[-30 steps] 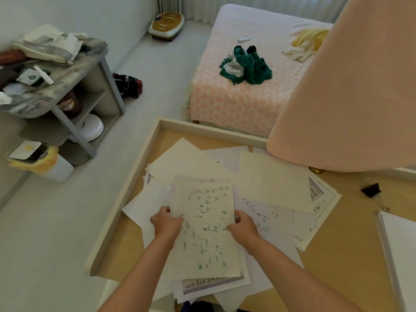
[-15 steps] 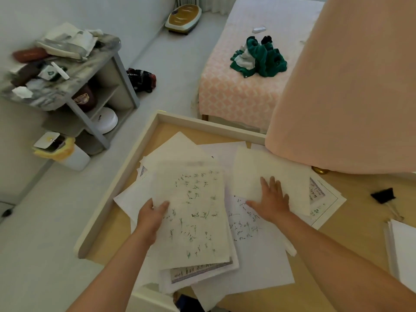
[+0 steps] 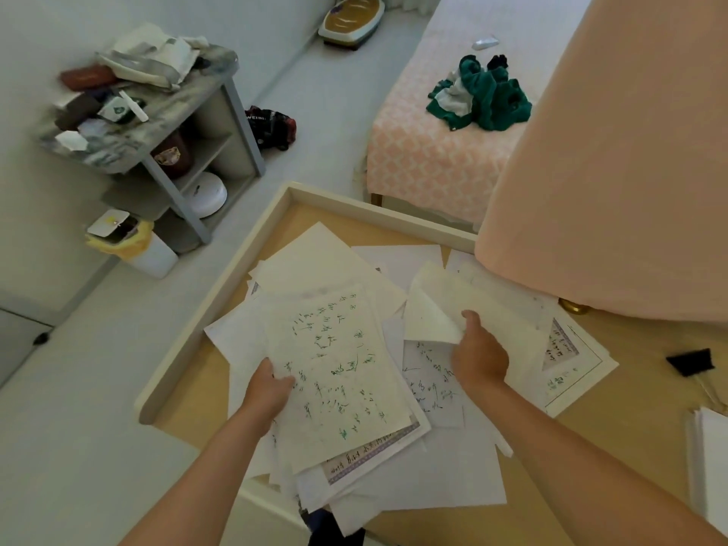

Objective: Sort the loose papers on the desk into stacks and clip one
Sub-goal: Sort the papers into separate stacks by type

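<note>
A messy heap of loose papers covers the left half of the wooden desk. My left hand grips the left edge of a cream sheet with green handwriting that tops a small bundle. My right hand pinches a blank cream sheet by its lower edge, and its near corner curls up off the pile. A black binder clip lies on the desk at the right. A separate white paper stack sits at the right edge.
A big pink lampshade looms over the desk's back right, its brass base beside the papers. The desk has a raised cream rim. Beyond are a bed with green clothes, a cluttered grey shelf and a bin.
My right hand left the handwritten sheet, pressed flat on the blank cream sheet, then curled and lifted its near corner. My left hand kept its grip on the handwritten bundle.
</note>
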The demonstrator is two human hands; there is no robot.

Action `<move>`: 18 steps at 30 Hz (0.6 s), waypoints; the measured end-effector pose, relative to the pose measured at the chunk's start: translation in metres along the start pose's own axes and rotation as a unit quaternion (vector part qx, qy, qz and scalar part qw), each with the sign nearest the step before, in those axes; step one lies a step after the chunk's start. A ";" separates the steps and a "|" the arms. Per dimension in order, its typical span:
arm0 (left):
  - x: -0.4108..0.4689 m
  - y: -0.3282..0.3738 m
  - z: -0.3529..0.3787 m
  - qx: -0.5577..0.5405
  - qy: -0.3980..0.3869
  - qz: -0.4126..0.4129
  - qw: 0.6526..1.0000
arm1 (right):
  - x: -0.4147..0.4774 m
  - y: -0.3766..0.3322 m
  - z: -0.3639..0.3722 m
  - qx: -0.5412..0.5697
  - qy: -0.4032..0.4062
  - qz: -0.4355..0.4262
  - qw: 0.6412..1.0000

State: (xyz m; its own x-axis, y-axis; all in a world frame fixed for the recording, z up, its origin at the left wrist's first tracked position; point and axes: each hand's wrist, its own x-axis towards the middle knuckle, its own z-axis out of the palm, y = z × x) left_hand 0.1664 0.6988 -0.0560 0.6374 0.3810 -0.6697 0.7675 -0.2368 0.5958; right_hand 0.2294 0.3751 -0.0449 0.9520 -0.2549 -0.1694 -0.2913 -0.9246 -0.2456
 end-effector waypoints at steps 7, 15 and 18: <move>-0.006 0.014 -0.015 -0.038 -0.016 0.016 0.999 | -0.030 -0.104 -0.079 0.472 -0.044 -0.024 0.880; 0.007 0.005 -0.039 -0.292 -0.124 -0.060 0.947 | -0.045 -0.116 -0.005 0.292 -0.246 0.038 0.923; 0.006 0.009 -0.039 -0.271 -0.150 -0.084 0.947 | -0.052 -0.106 0.022 0.220 -0.229 0.037 0.947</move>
State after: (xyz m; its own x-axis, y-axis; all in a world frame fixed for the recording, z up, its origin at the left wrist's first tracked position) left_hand 0.1745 0.7341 -0.0370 0.5622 0.0818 -0.8230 0.7639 0.3298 0.5546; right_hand 0.2090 0.4927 -0.0307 0.8165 -0.0709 -0.5730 -0.4620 -0.6754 -0.5748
